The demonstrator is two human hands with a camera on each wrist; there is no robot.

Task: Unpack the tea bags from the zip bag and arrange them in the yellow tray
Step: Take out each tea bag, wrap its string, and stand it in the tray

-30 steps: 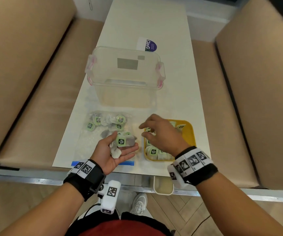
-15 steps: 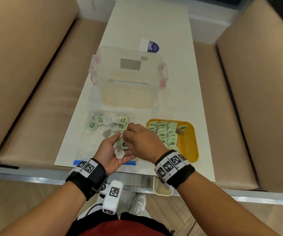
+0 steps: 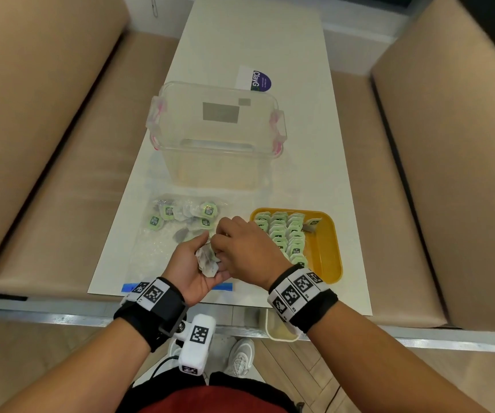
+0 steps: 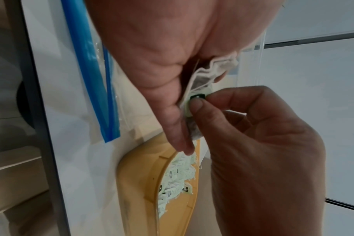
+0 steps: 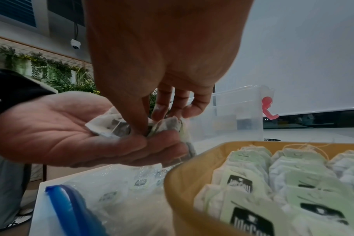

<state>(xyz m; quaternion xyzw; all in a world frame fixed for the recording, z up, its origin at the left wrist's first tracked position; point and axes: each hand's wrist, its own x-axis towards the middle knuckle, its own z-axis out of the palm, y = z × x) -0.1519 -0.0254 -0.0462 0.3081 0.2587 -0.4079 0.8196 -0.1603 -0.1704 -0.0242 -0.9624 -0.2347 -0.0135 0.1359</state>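
My left hand (image 3: 198,257) is palm up near the table's front edge and cups a small bunch of tea bags (image 3: 209,265). My right hand (image 3: 219,244) reaches into that palm, and its thumb and forefinger pinch the green tag (image 4: 196,99) of one tea bag. The clear zip bag (image 3: 157,248) lies flat under and left of my hands, with several tea bags (image 3: 186,213) inside at its far end. The yellow tray (image 3: 329,248) sits to the right, holding rows of green-tagged tea bags (image 3: 285,236) in its left half.
A clear plastic box (image 3: 216,135) with pink latches stands behind the zip bag and tray. A white card with a purple sticker (image 3: 255,80) lies beyond it. Beige benches flank the narrow white table (image 3: 270,40).
My right hand has left the tray, moved left to my left palm and pinched a tea bag tag there. My left hand has stayed in place with its tea bags.
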